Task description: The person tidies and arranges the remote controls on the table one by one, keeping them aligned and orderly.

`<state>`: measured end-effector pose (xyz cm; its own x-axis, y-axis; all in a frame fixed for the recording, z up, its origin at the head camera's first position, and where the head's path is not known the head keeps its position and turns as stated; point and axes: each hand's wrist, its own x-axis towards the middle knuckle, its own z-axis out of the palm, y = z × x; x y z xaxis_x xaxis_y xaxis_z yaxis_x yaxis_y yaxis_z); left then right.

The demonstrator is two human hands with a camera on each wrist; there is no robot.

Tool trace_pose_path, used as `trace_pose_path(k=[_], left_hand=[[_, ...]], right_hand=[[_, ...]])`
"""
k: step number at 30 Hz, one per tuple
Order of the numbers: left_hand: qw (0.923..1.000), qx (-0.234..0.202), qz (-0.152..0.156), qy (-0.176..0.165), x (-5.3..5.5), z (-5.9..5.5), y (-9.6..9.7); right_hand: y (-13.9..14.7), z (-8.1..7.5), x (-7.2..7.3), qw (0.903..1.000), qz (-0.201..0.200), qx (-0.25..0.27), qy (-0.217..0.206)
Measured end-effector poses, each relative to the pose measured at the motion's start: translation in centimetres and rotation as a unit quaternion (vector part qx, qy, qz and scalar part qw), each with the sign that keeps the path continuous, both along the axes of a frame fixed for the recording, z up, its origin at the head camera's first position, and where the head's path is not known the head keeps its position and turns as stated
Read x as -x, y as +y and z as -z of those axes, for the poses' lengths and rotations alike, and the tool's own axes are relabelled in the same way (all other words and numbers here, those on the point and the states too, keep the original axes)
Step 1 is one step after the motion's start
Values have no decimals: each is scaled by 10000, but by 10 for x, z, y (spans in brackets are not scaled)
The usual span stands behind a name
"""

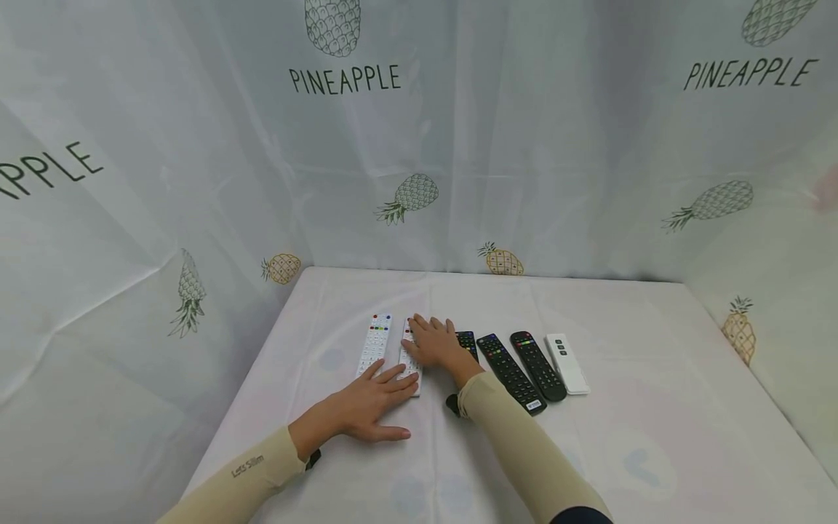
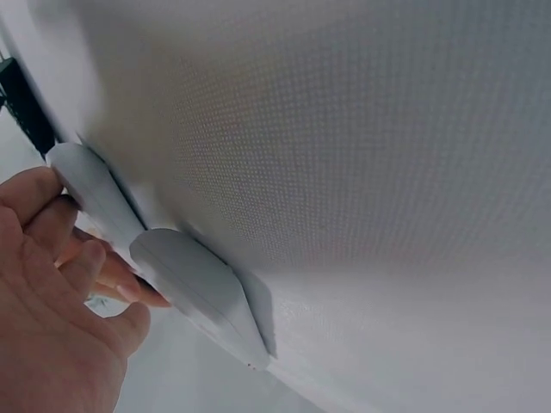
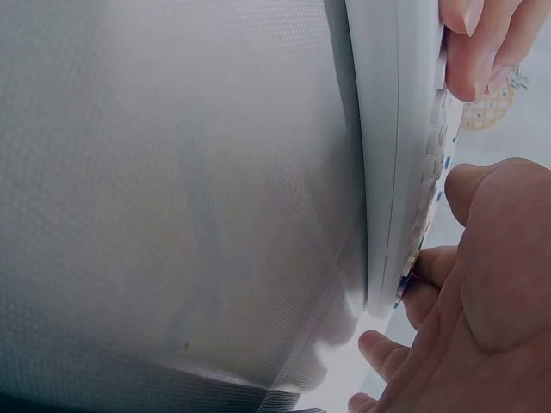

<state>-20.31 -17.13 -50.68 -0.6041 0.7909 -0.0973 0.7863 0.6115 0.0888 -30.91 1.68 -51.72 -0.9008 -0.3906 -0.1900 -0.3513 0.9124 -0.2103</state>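
Two white remote controls lie side by side on the cloth-covered table; the left one [image 1: 375,340] is bare at its top, and the second [image 1: 409,359] is partly covered by both hands. My left hand [image 1: 366,409] is spread over their lower ends, fingertips touching the second remote. In the left wrist view the rounded ends of both remotes [image 2: 200,280] stand beyond the fingers. My right hand [image 1: 433,343] lies over the second remote's upper part, its fingers extended. The right wrist view shows that remote's side edge [image 3: 383,155], with fingertips touching its button face.
Right of the hands lie several more remotes: a black one [image 1: 466,339] partly behind the right wrist, a long black one [image 1: 511,372], a rounded black one [image 1: 538,366] and a white one [image 1: 568,364] with few buttons. A pineapple-print curtain [image 1: 556,145] hangs around the table [image 1: 628,320].
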Motion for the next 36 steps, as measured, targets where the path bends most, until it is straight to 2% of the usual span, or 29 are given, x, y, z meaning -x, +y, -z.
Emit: trace_pose_path(k=[6,25,36], left_hand=[[10000,-36,9,65,1,0,-2],[9998,-168,-46,-86,1,2,-3],[9999,-122,-95,-11,2,-1,-5]], right_hand=[[0,1,0,10000,16,45,-66],[1,-4,-4,9995,78,204,-226],[-1,-5,-3,9999,22,147,-84]])
